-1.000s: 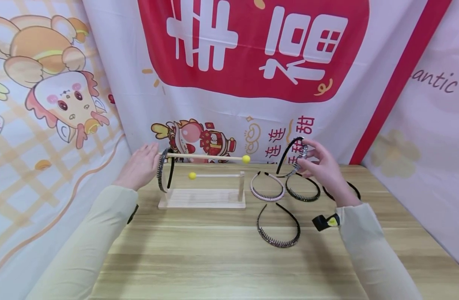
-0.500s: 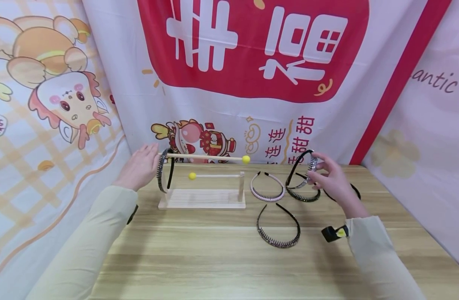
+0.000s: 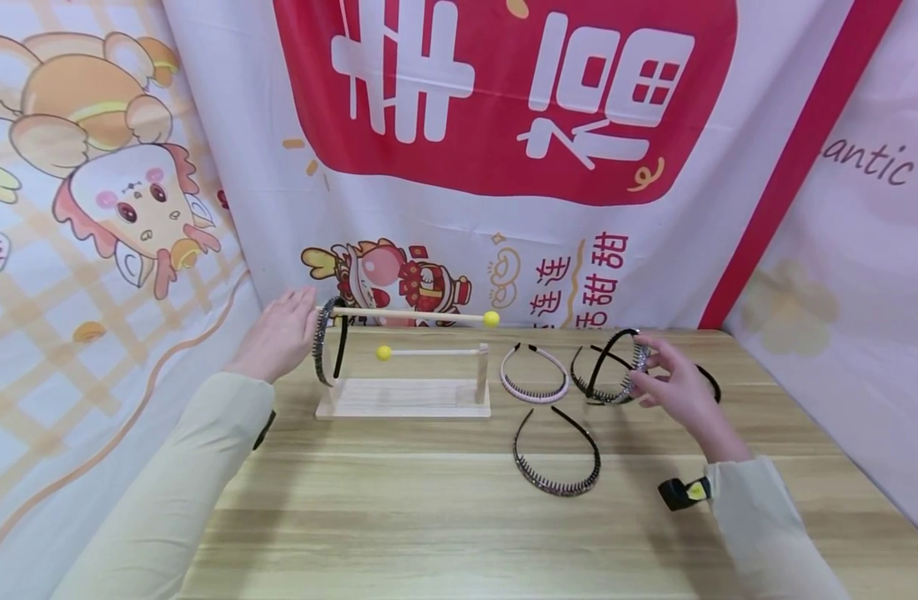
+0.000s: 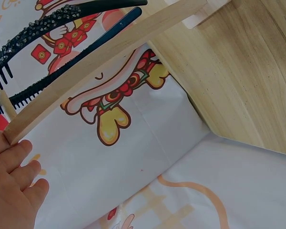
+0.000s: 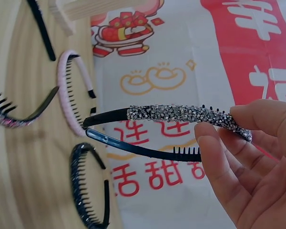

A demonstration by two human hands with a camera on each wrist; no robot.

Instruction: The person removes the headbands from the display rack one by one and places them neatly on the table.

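Observation:
My right hand (image 3: 679, 387) pinches a silver rhinestone headband (image 5: 171, 113) between thumb and fingers. It is held on edge, its black toothed inner side visible, and in the head view it overlaps a dark headband (image 5: 78, 183) lying on the table. At the left, my left hand (image 3: 280, 335) rests with extended fingers against the left end of a wooden stand (image 3: 403, 400); in the left wrist view its fingertips touch the end of the upright post (image 4: 62, 102). A dark, stone-studded headband (image 3: 320, 343) hangs on the stand's upper rod (image 3: 409, 313), close to that hand.
A pink headband (image 3: 535, 395) lies right of the stand. Nearer the front is a multicoloured glittery headband (image 3: 556, 486). Another black headband (image 3: 711, 382) is partly hidden behind my right wrist. The lower rod (image 3: 432, 352) ends in a yellow ball; a printed cloth (image 3: 504, 250) backs the table.
My right hand has moved down and to the right, bringing the silver headband from near the cloth to in front of the dark one. The left hand and stand stay put.

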